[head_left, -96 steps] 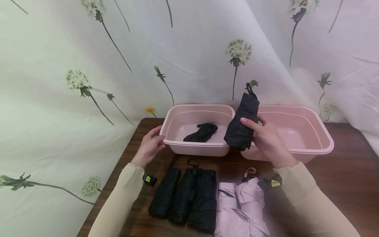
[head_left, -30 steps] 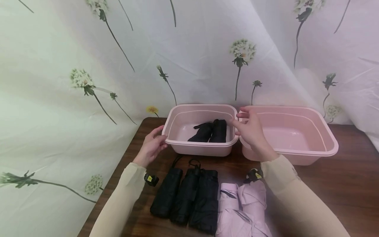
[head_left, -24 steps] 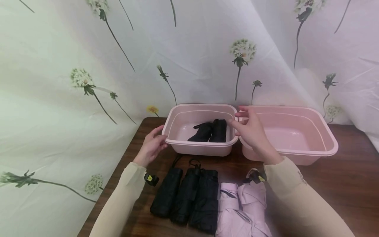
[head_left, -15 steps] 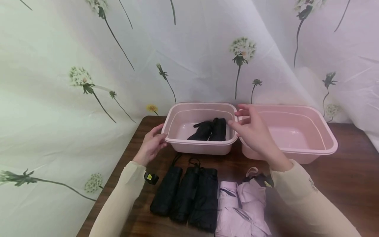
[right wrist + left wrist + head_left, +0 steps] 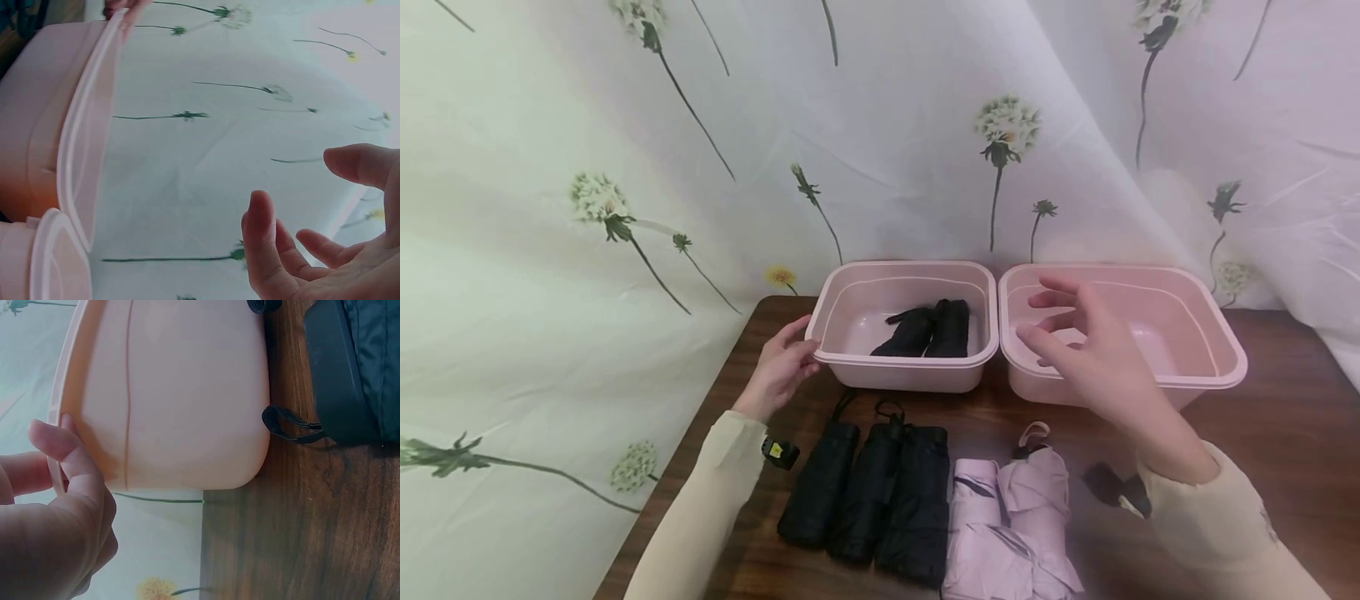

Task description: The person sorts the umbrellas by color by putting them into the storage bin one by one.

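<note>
My left hand (image 5: 778, 371) pinches the left rim of the left pink basin (image 5: 906, 377); in the left wrist view the thumb and fingers (image 5: 75, 456) sit on either side of that rim. Two black folded umbrellas (image 5: 951, 329) lie side by side in this basin, toward its right. Above the right pink basin (image 5: 1198, 333) hovers my right hand (image 5: 1101, 358), empty, its fingers apart and loosely bent. Nearer me on the table, several black folded umbrellas (image 5: 868, 492) lie in a row, with pink folded umbrellas (image 5: 1037, 517) to their right.
The two basins stand next to each other along the back of the dark wooden table (image 5: 1285, 467). Behind them hangs a pale cloth (image 5: 895, 150) printed with dandelions. A small black device (image 5: 781, 452) is at my left wrist.
The black umbrella that my right hand held earlier now lies in the left basin. From that basin's right rim, my right hand has moved right, over the other basin. My left hand stays put.
</note>
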`<state>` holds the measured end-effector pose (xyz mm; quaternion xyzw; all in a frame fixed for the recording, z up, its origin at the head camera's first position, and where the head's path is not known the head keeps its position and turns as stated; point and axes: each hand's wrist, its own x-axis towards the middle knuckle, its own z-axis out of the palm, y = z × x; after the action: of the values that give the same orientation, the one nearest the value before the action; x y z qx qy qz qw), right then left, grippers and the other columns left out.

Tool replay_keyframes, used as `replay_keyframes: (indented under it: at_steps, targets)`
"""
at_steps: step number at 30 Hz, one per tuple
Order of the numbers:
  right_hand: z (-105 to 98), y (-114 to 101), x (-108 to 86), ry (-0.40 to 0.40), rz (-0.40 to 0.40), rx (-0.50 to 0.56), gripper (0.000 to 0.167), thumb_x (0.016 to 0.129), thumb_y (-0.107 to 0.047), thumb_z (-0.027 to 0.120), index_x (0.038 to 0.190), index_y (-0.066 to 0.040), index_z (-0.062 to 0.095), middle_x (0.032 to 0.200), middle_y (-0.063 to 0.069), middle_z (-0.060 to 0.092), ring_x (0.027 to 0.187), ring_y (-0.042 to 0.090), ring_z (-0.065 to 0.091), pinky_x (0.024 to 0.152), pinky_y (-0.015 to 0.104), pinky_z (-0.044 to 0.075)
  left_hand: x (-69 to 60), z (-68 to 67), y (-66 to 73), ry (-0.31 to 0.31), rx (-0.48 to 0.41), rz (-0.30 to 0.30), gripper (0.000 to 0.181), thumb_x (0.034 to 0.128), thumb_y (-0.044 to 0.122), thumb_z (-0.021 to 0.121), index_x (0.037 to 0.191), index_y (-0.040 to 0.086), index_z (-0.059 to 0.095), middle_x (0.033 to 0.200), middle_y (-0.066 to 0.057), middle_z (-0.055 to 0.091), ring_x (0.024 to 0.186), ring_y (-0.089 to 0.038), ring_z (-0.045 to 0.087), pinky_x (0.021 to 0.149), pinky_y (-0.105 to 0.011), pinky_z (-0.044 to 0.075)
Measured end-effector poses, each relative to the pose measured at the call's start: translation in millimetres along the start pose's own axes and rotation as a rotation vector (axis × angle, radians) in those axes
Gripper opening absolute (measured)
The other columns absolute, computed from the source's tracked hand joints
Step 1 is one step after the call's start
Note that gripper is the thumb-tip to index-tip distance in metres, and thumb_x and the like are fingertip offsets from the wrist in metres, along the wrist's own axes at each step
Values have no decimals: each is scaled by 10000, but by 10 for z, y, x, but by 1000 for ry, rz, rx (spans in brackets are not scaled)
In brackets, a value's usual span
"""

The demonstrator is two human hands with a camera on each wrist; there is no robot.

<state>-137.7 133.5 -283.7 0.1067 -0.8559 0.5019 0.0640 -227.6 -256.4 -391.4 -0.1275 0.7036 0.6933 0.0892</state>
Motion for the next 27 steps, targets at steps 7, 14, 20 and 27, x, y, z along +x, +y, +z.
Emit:
replay_keyframes:
  at_steps: [7,14,20,27]
  targets:
    - [-261,74,-220,50,-71,90,578,916,-122,644,1432,-131,384,1227,-18,561,927,10,608,667,204,559,5,-19,-1,0,7,-4,577,986,128,528,1510,235,312,1202,-159,507,712,-100,563,639,-171,527]
    - [-413,234,-401,110,-103,109,546,884,7,645,1358,-195,464,1149,-78,582,924,37,625,705,167,552,1,-19,4,-4,-1,-13,576,985,135,529,1509,237,314,1183,-150,517,715,-107,563,658,-180,532]
    - [-318,475,-559,65,-92,48,557,889,-25,658,1380,-145,423,1124,-133,562,879,7,634,604,256,571,11,-22,-10,-13,-7,-2,574,987,132,527,1510,230,311,1235,-169,496,721,-102,558,653,-176,529]
    - [-93,807,-790,13,60,-150,635,884,-219,704,1414,-98,376,1171,61,593,820,-18,597,616,256,537,15,-18,-10,-16,-1,-1,576,991,138,522,1514,235,301,1319,-199,452,736,-102,553,652,-168,525]
